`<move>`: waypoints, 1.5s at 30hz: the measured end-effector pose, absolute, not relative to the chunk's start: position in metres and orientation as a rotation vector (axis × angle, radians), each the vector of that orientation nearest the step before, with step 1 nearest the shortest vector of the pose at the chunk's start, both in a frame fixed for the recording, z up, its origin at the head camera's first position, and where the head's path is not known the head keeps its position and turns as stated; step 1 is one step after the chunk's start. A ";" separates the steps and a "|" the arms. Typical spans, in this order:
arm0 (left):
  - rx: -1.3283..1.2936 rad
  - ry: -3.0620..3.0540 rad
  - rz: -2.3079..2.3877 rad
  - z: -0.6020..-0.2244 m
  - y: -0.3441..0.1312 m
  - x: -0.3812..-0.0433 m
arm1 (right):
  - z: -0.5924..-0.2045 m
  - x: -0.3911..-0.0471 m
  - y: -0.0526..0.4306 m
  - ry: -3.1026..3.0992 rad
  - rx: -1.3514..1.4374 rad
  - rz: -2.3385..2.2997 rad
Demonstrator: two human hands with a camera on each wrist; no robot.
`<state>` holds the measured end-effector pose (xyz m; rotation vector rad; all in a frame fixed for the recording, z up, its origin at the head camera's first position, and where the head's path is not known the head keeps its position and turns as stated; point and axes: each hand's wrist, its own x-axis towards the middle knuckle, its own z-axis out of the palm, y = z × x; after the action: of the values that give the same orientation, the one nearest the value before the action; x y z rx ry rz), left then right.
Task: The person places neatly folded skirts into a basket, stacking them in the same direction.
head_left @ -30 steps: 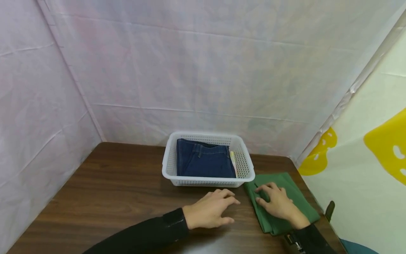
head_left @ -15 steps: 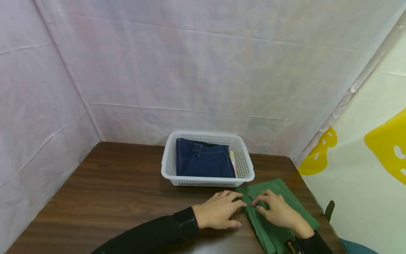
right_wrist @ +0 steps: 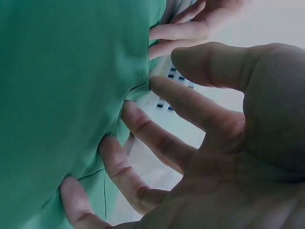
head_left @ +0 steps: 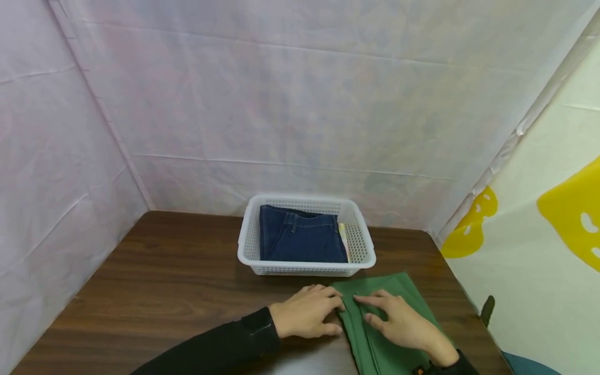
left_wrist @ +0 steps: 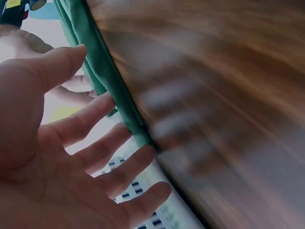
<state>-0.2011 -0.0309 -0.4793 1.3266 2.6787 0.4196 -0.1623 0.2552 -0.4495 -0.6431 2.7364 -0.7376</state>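
Note:
A folded green cloth garment (head_left: 400, 288) lies on the right part of the table, in front of and to the right of the white basket. My right hand (head_left: 398, 322) rests on top of it, and the spread fingertips press into the fabric in the right wrist view, where a seam (right_wrist: 138, 87) shows. At the garment's left edge, my left hand (head_left: 307, 312) has its fingertips touching the cloth. The left wrist view shows those fingers (left_wrist: 126, 171) apart and slightly bent along the green edge. Neither hand grips the fabric.
The white perforated basket (head_left: 307, 267) stands at the back of the brown wood-grain table (head_left: 154, 281). Folded blue jeans (head_left: 302, 239) lie in it, with a pale strip at their right. White sheets (head_left: 300, 104) hang behind; yellow shapes (head_left: 469, 229) mark the right one.
The green garment has slid left and toward me, with my right hand on it. My left hand first moved right, then back left, and now touches the garment's left edge.

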 end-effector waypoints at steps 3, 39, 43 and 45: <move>1.306 2.682 0.444 -0.479 -0.041 -0.200 | -0.450 -0.160 0.248 2.713 -0.647 -0.775; 0.947 2.699 0.866 -0.474 -0.186 -0.192 | -0.446 -0.160 0.114 2.467 -0.834 -0.817; 0.922 2.724 0.900 -0.476 -0.192 -0.190 | -0.445 -0.162 0.109 2.430 -0.829 -0.889; 0.906 2.739 0.919 -0.477 -0.193 -0.188 | -0.445 -0.164 0.112 2.405 -0.796 -0.960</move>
<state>-0.1881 -0.1932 -0.4774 0.9058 2.7388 0.9187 -0.1636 0.1117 -0.4448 -0.7956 2.4050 -0.9595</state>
